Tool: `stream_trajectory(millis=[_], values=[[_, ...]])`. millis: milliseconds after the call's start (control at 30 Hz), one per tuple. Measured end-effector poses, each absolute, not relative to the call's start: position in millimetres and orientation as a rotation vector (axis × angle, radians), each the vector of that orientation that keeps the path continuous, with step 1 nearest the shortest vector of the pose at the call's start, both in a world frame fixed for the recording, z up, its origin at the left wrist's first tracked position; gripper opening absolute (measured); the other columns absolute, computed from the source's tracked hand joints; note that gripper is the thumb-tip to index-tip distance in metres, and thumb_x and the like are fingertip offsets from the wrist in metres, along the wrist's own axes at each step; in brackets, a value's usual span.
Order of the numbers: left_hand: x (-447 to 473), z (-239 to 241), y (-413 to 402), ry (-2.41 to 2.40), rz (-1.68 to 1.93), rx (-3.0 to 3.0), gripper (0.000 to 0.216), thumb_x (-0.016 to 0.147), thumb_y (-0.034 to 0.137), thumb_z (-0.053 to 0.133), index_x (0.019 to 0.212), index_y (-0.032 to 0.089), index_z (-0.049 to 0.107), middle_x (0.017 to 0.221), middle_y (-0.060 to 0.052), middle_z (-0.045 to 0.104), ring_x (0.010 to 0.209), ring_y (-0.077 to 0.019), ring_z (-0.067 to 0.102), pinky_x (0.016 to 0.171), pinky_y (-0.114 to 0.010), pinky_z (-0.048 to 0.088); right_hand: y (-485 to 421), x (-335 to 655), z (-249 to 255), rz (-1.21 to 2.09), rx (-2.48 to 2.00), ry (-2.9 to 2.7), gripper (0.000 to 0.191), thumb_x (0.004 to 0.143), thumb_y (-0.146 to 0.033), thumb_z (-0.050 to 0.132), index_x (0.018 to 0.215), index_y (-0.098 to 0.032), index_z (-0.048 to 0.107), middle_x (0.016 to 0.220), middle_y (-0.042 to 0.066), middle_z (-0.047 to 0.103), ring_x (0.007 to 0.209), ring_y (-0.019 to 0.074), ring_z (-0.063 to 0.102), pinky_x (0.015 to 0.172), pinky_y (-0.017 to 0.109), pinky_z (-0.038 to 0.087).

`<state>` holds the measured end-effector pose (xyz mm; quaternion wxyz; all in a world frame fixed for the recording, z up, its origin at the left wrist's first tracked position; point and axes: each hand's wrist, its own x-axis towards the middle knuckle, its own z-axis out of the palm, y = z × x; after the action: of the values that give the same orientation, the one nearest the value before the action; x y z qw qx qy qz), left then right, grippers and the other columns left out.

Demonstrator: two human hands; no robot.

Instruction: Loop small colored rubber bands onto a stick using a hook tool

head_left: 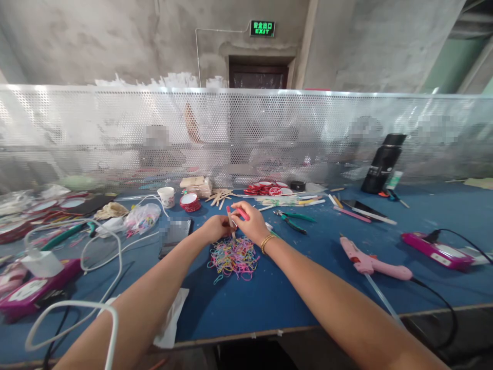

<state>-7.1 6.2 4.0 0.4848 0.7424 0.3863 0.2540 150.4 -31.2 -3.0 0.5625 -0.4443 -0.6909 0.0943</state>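
My left hand (216, 228) is closed, its fingers pinched around a flat wooden stick (231, 222) with a red tip, which stands nearly upright. Close beside it, my right hand (252, 223) is closed around a slim red pen-like stick (242, 214); its exact kind is partly hidden by the fingers. Both hands hover over the far edge of a loose pile of small coloured rubber bands (234, 259) on the blue table (285, 303). The wooden stick's lower end comes down by the bands; whether it touches them I cannot tell.
Green-handled pliers (295, 222) lie right of my hands, a pink glue gun (373, 262) farther right. A phone (175, 236) and white cable (119, 252) are at left. Behind stand a paper cup (166, 197), red round tins (190, 202), wooden sticks (220, 196) and a black bottle (383, 164).
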Motion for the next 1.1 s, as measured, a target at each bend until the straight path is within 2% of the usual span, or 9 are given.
stream_trajectory(millis=[233,433,733,867,1000,1100], values=[[-10.8,12.5,3.2,0.966,0.583,1.899,0.018,0.060,0.020,0.071,0.076,0.013,0.066,0.058,0.004,0.058,0.050,-0.0072,0.046,0.048,-0.019,0.035,-29.5,149.2,-4.6,0.263,-1.034,-1.612,0.024,0.076,-0.019,0.060,0.099,-0.025,0.062,0.086,-0.002,0.072,0.081,0.0172,0.068,0.083,0.030,0.051],[-13.7,15.5,-1.2,1.074,0.483,1.806,0.021,0.061,0.027,0.074,0.074,0.014,0.063,0.064,-0.001,0.065,0.056,-0.0125,0.058,0.051,-0.022,0.042,-29.8,149.8,-4.4,0.260,-1.037,-1.607,0.022,0.077,-0.020,0.059,0.099,-0.025,0.062,0.083,-0.002,0.072,0.080,0.0172,0.067,0.081,0.030,0.051],[-12.4,12.6,6.3,1.092,0.684,1.937,0.022,0.065,0.035,0.073,0.072,0.014,0.067,0.057,0.002,0.061,0.048,-0.0083,0.048,0.047,-0.020,0.034,-29.9,149.9,-3.4,0.262,-1.046,-1.587,0.024,0.076,-0.017,0.059,0.099,-0.024,0.063,0.085,-0.002,0.072,0.082,0.0170,0.068,0.082,0.030,0.052],[-8.2,10.4,3.3,1.137,0.709,1.910,0.026,0.071,0.040,0.069,0.073,0.015,0.068,0.056,0.001,0.061,0.050,-0.0101,0.052,0.046,-0.020,0.036,-30.0,149.6,-3.6,0.282,-1.047,-1.572,0.024,0.076,-0.018,0.060,0.099,-0.023,0.064,0.086,-0.001,0.072,0.082,0.0166,0.068,0.081,0.029,0.051],[-11.9,10.3,7.7,1.165,0.696,1.922,0.022,0.072,0.037,0.069,0.071,0.015,0.068,0.057,0.000,0.063,0.050,-0.0109,0.054,0.048,-0.021,0.040,-33.9,149.9,1.3,0.294,-1.024,-1.534,0.018,0.087,-0.033,0.056,0.099,-0.024,0.065,0.088,0.001,0.071,0.082,0.0167,0.068,0.080,0.029,0.051],[-15.1,9.4,11.8,1.166,0.681,1.904,0.019,0.072,0.034,0.070,0.073,0.016,0.069,0.057,-0.001,0.063,0.049,-0.0112,0.054,0.047,-0.021,0.041,-39.6,150.3,8.5,0.308,-0.985,-1.505,0.032,0.096,-0.042,0.041,0.096,-0.024,0.068,0.085,0.002,0.071,0.081,0.0165,0.067,0.079,0.029,0.051]])
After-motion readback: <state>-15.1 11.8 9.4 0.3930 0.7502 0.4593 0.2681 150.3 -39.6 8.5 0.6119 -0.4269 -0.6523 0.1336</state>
